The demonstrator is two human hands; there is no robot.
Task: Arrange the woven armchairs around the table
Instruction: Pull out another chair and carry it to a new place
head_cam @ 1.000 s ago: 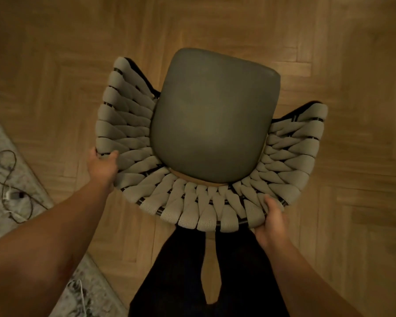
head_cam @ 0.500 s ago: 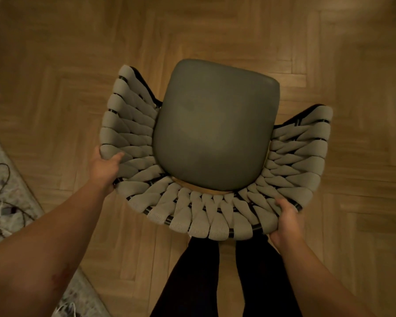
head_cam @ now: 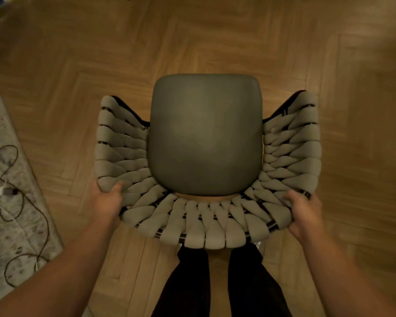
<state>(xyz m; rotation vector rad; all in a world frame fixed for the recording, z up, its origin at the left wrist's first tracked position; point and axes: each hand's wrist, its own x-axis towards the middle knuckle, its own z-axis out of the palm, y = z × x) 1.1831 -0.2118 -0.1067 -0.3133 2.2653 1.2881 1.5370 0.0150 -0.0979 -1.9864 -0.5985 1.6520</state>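
A woven armchair [head_cam: 206, 143] with a dark grey seat cushion and a curved back of thick pale woven straps fills the middle of the head view, seen from above. I stand right behind its back. My left hand [head_cam: 106, 202] grips the woven rim at the back left, thumb over the straps. My right hand [head_cam: 303, 213] grips the rim at the back right. The chair's legs are hidden beneath the seat. No table is in view.
Herringbone wooden floor [head_cam: 215, 42] surrounds the chair. A pale patterned rug [head_cam: 7, 225] lies at the left edge with a dark cable and a small charger [head_cam: 8, 191] on it. My dark-trousered legs [head_cam: 217, 282] stand just behind the chair.
The chair has turned clockwise and now faces straight ahead. My right hand has slid further round the rim to the right. The rug and cable show more on the left.
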